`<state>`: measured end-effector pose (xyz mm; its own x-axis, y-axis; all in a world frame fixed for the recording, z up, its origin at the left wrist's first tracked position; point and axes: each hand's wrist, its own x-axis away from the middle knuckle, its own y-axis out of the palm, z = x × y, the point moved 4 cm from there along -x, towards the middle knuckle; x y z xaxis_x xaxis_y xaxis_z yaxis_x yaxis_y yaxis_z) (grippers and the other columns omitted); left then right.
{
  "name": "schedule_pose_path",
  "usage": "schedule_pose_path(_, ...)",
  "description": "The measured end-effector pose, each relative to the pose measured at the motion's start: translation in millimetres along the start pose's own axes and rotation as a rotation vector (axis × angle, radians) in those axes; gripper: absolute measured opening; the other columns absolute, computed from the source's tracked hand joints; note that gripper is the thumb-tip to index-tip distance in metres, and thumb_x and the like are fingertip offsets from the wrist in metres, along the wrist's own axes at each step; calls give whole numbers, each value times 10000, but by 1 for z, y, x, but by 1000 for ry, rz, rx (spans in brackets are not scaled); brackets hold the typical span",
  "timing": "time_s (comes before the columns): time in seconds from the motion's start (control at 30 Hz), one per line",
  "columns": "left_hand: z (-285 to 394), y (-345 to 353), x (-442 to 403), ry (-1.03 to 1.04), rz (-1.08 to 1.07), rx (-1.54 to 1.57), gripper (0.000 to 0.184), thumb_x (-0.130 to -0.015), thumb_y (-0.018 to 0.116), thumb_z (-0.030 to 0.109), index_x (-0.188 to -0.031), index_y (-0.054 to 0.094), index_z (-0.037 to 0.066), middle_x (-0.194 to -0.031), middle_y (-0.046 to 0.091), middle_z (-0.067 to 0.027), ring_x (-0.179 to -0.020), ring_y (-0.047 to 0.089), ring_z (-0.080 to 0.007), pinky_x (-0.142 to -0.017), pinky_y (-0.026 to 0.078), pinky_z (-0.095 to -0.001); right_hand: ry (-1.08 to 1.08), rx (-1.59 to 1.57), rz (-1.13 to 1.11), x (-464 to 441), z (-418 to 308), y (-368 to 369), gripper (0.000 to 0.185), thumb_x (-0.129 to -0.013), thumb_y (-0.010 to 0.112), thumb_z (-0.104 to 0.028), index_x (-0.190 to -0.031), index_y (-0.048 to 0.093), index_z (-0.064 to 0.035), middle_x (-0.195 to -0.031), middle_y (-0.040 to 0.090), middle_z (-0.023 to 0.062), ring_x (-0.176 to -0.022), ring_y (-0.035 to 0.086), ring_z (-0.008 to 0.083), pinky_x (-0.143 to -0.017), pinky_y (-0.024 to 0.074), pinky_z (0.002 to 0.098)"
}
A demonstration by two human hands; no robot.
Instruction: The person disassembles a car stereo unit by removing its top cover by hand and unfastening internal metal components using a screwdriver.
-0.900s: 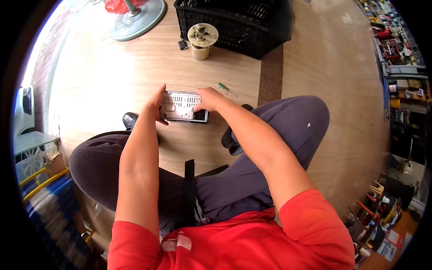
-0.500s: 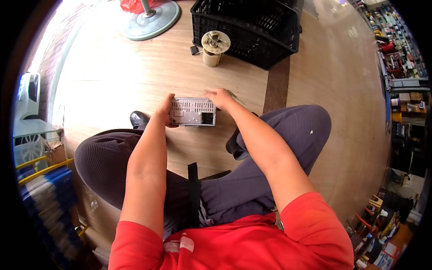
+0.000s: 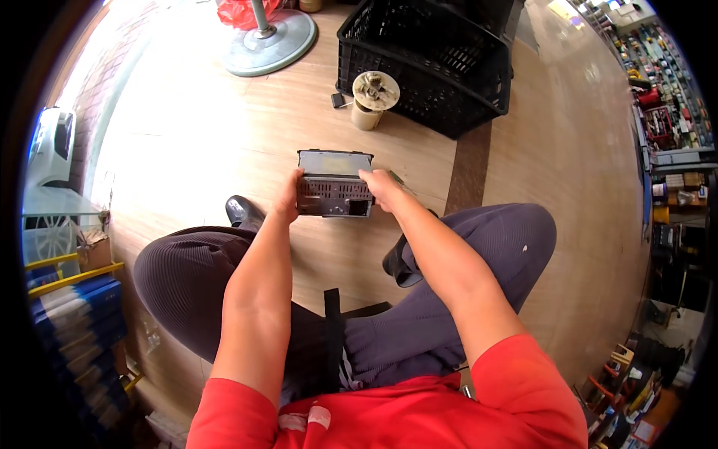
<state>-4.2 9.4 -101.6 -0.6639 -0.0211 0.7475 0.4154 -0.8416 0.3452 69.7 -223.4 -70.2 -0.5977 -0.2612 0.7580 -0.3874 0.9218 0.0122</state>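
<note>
Held out in front of me above the floor is a silver metal box that looks like a car radio unit [image 3: 334,187]. Rows of vent slots and a black socket show on the side toward me, and its flat upper face carries a pale yellowish patch. My left hand [image 3: 289,196] grips its left edge, thumb up. On the opposite edge, my right hand [image 3: 381,188] has its thumb on the top corner and its fingers along the side. A thin greenish item [image 3: 397,178], partly hidden, lies just beyond the right hand.
A cream cylindrical part with a round top [image 3: 372,97] stands ahead, beside a small black piece [image 3: 338,100]. Behind it is a black plastic crate [image 3: 426,97]. A round grey stand base [image 3: 273,46] is at the far left. Shelves of tools [image 3: 662,127] line the right.
The metal box has tilted, bringing its flat upper face into view. My right hand has closed onto its right side, where its fingers were extended over the corner before. The view has shifted slightly.
</note>
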Motion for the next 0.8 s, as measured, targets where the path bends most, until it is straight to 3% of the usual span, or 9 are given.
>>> schedule_pose_path(0.03, 8, 8, 12, 110, 18, -2, 448, -899, 553, 450, -1211, 619, 136, -1086, 660, -83, -943, 645, -218, -793, 552, -398, -107, -22, 12, -4, 1, -2, 443, -927, 599, -282, -1190, 599, 76, -1155, 654, 185, -1052, 625, 260, -889, 483, 366)
schedule_pose_path(0.17, -1, 4, 2, 270, -69, 108, 607, -871, 543, 327, -1454, 460, 179, -1229, 606, -46, -1071, 597, -193, -846, 539, -402, -354, 100, 107, 1, 6, 0, 544, -912, 630, -258, -1319, 516, 85, -1233, 644, 202, -1117, 614, 277, -954, 461, 368)
schedule_pose_path(0.27, -19, 0, 5, 128, -32, 52, 612, -846, 525, 292, -1451, 455, 235, -1259, 582, -35, -1102, 560, -203, -859, 513, -377, -435, 125, 82, 7, 16, 6, 571, -898, 650, -233, -1352, 487, 73, -1258, 623, 235, -1139, 610, 291, -977, 452, 360)
schedule_pose_path(0.33, -30, -4, 8, 1, 82, -20, 586, -835, 520, 297, -1416, 464, 351, -1311, 530, -21, -1122, 496, -237, -870, 402, -520, -398, 263, 92, 6, 28, 2, 645, -881, 666, -216, -1408, 423, 67, -1304, 585, 270, -1185, 593, 326, -1008, 444, 365)
schedule_pose_path(0.4, -37, -7, 9, -64, 114, -110, 576, -833, 525, 274, -1401, 475, 363, -1323, 528, -10, -1084, 501, -225, -837, 362, -522, -408, 437, 134, -10, 53, 0, 726, -869, 675, -211, -1462, 349, 52, -1347, 548, 287, -1234, 563, 360, -1036, 434, 382)
schedule_pose_path(0.47, -45, -8, 8, -82, 99, -66, 553, -838, 548, 220, -1371, 509, 362, -1141, 572, 8, -937, 472, -173, -770, 355, -428, -384, 474, 103, -29, 74, -2, 771, -859, 679, -193, -1487, 303, 47, -1365, 530, 293, -1265, 536, 375, -1053, 427, 389)
schedule_pose_path(0.53, -45, -8, 8, -95, 96, -60, 576, -833, 542, 142, -1374, 511, 338, -1197, 568, 0, -1034, 462, -194, -799, 351, -437, -388, 377, 119, -43, 90, -4, 759, -847, 684, -172, -1481, 325, 40, -1367, 530, 288, -1263, 537, 373, -1053, 427, 388)
schedule_pose_path(0.63, -43, -8, 5, -92, 113, -135, 580, -818, 549, 108, -1360, 525, 313, -1154, 563, -16, -984, 460, -191, -759, 362, -418, -416, 485, 221, -38, 78, -5, 536, -848, 652, -118, -1350, 500, -7, -1205, 657, 208, -1134, 625, 307, -962, 469, 373)
schedule_pose_path(0.8, -36, -3, 7, -113, 148, -231, 505, -820, 537, 61, -1301, 560, 213, -1100, 564, -37, -969, 474, -196, -751, 404, -404, -328, 737, 290, -23, 49, -3, 423, -829, 655, -130, -1224, 588, 8, -1086, 696, 199, -1021, 661, 315, -885, 499, 389)
